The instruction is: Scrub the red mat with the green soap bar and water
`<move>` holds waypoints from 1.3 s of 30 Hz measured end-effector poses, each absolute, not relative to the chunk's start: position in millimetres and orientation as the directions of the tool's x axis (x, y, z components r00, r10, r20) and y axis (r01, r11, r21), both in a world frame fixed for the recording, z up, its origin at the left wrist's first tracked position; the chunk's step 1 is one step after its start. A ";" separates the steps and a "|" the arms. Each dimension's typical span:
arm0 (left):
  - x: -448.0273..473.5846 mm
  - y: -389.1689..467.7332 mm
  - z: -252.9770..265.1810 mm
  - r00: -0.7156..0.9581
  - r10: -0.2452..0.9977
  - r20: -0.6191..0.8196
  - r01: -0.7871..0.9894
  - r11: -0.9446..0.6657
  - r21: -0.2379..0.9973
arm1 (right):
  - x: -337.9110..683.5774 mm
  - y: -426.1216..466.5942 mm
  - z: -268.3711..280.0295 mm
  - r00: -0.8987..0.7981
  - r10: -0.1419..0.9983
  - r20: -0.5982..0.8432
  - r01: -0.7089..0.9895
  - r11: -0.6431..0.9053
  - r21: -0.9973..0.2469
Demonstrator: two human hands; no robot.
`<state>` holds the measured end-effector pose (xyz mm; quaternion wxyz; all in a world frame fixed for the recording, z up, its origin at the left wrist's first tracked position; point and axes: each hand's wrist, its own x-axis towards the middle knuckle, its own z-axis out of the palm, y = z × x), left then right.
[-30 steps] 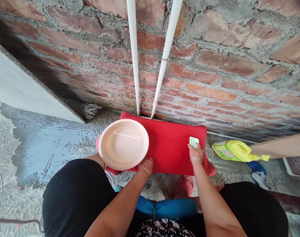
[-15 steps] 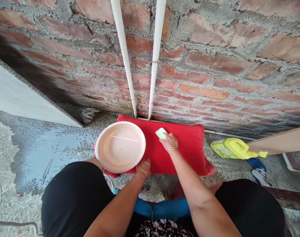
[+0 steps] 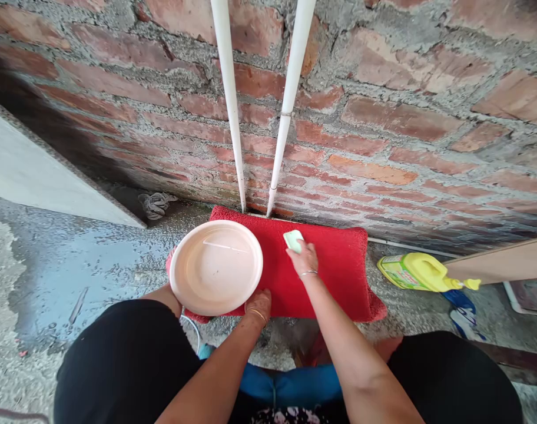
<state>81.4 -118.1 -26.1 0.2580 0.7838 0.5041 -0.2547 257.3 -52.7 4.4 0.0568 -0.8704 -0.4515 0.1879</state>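
A pale green block that looks like a bar of soap (image 3: 292,240) is gripped in my right hand (image 3: 304,259), against the red cloth (image 3: 334,271). The cloth, thick and towel-like, lies spread over something low whose shape is hidden. My left hand (image 3: 258,302) rests on the cloth's near edge, fingers laid flat, right beside the basin. That pink basin (image 3: 219,274) holds shallow clear water and sits on the left part of the cloth, slightly tilted in view.
A yellow detergent jug (image 3: 414,271) with a pump lies on its side at the right. Two white pipes (image 3: 286,118) run down the brick wall (image 3: 370,129). A wet patch (image 3: 92,259) covers the floor at left, near a bundled grey rag (image 3: 157,204) and a leaning board (image 3: 52,165).
The view has shifted slightly. My right hand, with the soap, has moved a little; its grip is the same. The left hand stays by the basin.
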 end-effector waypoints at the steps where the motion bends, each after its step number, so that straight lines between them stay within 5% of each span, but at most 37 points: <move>1: 81.3 -118.0 -25.4 0.360 0.656 -0.663 0.922 -0.358 0.147 | 240.7 -36.6 5.6 0.449 0.849 -0.278 0.816 -0.516 -0.261; 5: 80.4 -115.9 -23.5 0.360 0.639 -0.679 0.920 -0.363 0.145 | 208.8 9.1 11.2 0.232 0.913 -0.335 0.926 -0.312 -0.210; 8: 80.7 -113.8 -23.2 0.352 0.624 -0.698 0.920 -0.368 0.135 | 238.4 12.5 12.8 0.237 0.903 -0.358 0.938 -0.309 -0.156; 12: 82.0 -112.4 -24.1 0.340 0.613 -0.714 0.922 -0.365 0.126 | 340.0 -33.1 15.2 0.477 0.813 -0.334 0.848 -0.526 -0.069; 16: 82.7 -112.6 -25.9 0.339 0.614 -0.712 0.923 -0.364 0.125 | 438.5 -108.2 23.9 0.822 0.493 -0.284 0.505 -0.862 -0.034; 19: 83.3 -113.9 -26.8 0.345 0.628 -0.698 0.922 -0.365 0.127 | 461.6 -142.4 26.0 0.891 0.361 -0.275 0.362 -0.931 -0.047; 24: 82.5 -116.5 -27.1 0.350 0.643 -0.682 0.923 -0.360 0.134 | 387.7 -112.5 12.0 0.713 0.636 -0.296 0.603 -0.771 -0.206; 29: 79.6 -116.5 -29.7 0.354 0.647 -0.675 0.923 -0.360 0.138 | 258.5 -38.4 14.6 0.252 0.908 -0.334 0.893 -0.351 -0.281; 34: 79.6 -113.5 -28.9 0.368 0.625 -0.689 0.915 -0.374 0.149 | 218.4 1.8 18.1 0.081 0.925 -0.370 0.959 -0.174 -0.224; 39: 82.8 -110.7 -27.2 0.348 0.603 -0.717 0.919 -0.372 0.133 | 317.1 -34.3 22.8 0.243 0.878 -0.413 0.949 -0.303 -0.087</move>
